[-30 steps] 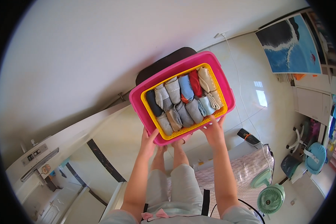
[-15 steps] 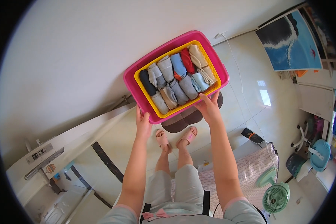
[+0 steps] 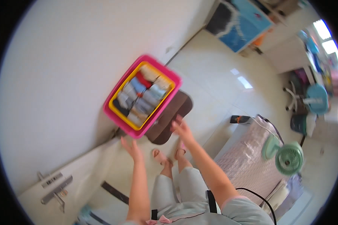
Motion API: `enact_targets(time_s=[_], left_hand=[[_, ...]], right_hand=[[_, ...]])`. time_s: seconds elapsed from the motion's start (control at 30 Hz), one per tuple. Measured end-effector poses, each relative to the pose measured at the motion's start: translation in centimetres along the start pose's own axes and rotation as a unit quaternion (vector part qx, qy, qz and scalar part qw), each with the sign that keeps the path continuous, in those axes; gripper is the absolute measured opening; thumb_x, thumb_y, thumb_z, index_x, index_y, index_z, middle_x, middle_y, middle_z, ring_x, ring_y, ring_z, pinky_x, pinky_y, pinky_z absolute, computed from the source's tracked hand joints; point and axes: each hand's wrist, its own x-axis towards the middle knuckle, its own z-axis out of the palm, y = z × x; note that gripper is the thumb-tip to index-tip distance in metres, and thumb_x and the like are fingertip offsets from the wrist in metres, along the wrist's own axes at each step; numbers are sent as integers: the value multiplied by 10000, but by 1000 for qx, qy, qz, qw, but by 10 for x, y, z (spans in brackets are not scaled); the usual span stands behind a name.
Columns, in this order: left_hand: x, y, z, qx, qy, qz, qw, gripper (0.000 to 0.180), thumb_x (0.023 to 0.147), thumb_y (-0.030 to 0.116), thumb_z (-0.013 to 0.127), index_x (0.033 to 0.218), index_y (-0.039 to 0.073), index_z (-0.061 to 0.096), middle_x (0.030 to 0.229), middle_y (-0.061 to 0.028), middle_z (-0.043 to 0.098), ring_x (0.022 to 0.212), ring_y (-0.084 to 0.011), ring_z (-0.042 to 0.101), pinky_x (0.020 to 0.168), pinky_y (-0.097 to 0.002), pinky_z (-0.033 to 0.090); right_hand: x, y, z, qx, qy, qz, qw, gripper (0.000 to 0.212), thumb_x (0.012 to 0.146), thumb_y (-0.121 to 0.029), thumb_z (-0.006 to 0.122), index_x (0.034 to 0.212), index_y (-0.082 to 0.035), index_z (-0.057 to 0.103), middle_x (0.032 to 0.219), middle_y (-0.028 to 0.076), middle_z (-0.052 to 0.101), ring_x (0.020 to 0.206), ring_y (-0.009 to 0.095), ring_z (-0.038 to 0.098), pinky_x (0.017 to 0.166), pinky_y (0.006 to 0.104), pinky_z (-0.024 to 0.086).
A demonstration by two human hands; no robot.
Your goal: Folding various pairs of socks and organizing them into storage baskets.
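A pink plastic tub [image 3: 148,59] stands by the wall, with a yellow basket [image 3: 138,128] nested inside it. Rows of rolled cloth items fill the basket, among them a red roll [image 3: 143,80] and a blue roll [image 3: 138,88]; whether they are socks or other clothing I cannot tell. My left hand [image 3: 133,150] is just below the tub's near corner, fingers spread and holding nothing. Over the brown, scalloped stool or mat [image 3: 180,103] is my right hand [image 3: 181,128], open and apart from the tub. Motion blurs both hands slightly.
At my right, a green fan [image 3: 289,159] stands near a quilted bed cover [image 3: 244,152]. A white door [image 3: 82,174] with a metal handle is at the lower left. Far right are a blue chair [image 3: 317,98] and a blue seascape picture [image 3: 234,28].
Both hands have let go of the pink tub and drawn back from it. My view has turned, so the tub appears farther left and more tilted.
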Motion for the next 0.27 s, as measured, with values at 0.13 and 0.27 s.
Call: enact_targets(time_s=[0.13, 0.27], left_hand=[[-83, -13, -11, 240, -214, 174, 931, 591, 888, 32, 627, 1439, -11, 420, 1462, -201, 484, 1254, -298, 519, 1094, -420, 392], [-168, -9, -1, 187, -578, -93, 789, 308, 950, 187, 729, 1181, -5, 656, 1107, -113, 716, 959, -218, 699, 888, -320, 543]], right_hand=[[-122, 41, -63, -1, 149, 208, 967, 417, 991, -286, 666, 1336, -53, 639, 1093, 42, 718, 930, 139, 690, 770, 285, 551], [-228, 71, -127, 100, 329, 189, 920, 376, 954, -169, 637, 1303, -29, 642, 1082, 78, 738, 881, 183, 729, 709, 275, 549]])
